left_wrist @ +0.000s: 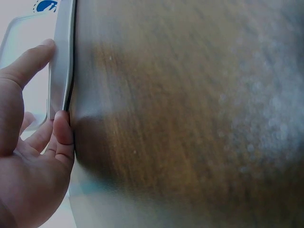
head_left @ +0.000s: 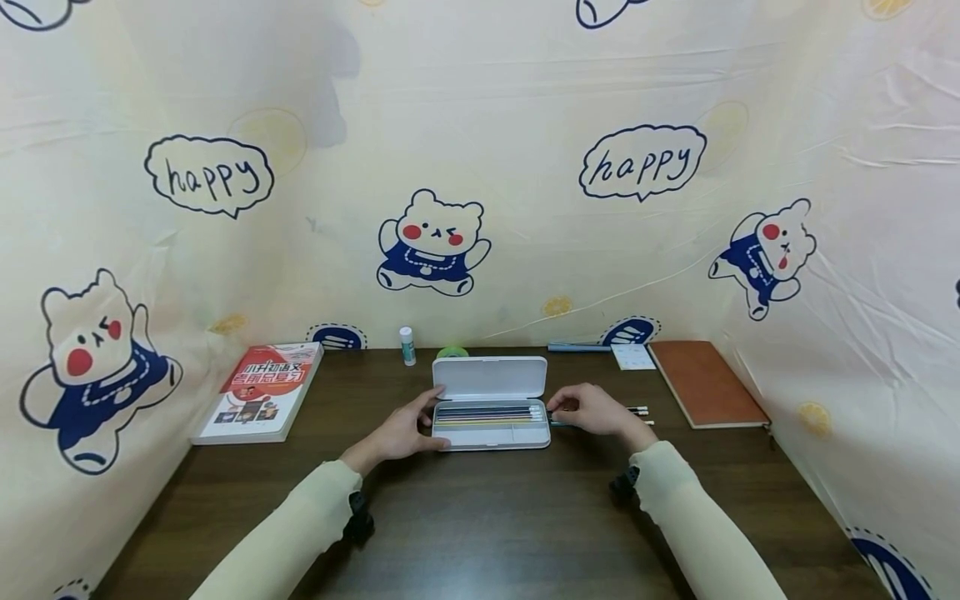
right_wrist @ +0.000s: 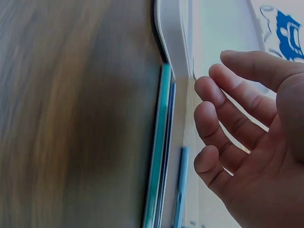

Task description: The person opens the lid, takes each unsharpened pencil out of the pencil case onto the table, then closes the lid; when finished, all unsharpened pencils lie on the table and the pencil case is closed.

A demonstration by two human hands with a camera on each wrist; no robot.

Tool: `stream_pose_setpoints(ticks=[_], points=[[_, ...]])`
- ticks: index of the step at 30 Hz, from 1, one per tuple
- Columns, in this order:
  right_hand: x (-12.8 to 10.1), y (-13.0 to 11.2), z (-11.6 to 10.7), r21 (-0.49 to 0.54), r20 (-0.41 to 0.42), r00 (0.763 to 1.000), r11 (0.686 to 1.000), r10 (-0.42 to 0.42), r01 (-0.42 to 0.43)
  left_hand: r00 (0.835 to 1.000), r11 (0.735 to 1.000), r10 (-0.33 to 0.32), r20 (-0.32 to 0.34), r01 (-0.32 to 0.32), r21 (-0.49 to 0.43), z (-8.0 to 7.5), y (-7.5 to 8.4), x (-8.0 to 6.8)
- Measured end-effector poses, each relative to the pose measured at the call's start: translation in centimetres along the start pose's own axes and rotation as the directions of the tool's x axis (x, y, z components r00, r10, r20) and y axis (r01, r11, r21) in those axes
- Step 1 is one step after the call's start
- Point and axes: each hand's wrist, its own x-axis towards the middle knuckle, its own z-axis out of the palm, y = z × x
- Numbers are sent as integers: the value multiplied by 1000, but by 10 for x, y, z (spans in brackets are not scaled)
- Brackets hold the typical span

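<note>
The left hand [head_left: 401, 433] is steadying the open white plastic pencil case [head_left: 491, 414] mid-desk by its left end, while the right hand [head_left: 592, 410], fingers loosely open, is reaching for pencils [head_left: 639, 411] beside its right end.

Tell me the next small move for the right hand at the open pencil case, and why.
Probably lower the right hand and pinch one of the loose pencils lying on the table beside it. The pencil case lies open with pencils already inside, the left hand steadies its left end, and the right hand's fingers hold nothing.
</note>
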Motion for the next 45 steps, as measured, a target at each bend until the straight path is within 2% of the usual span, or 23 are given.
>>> stream_pose_setpoints(ticks=[9,16,23,32,45], points=[[14,-17,20,-59,37,999,998,-28,30,1000,1000,-12,7,12,-2,1,0,0],[21,-23,31,-119,27,1000,993,3,0,1000,1000,-10,8,10,-3,1,-1,0],[26,-25,37,-166,10,1000,986,-15,16,1000,1000,-11,10,11,-14,2,0,1],[31,-27,38,-152,6,999,987,47,-46,1000,1000,-16,7,16,-11,1,2,2],[32,-29,36,-110,-18,999,993,50,-51,1000,1000,-16,7,16,-11,0,0,1]])
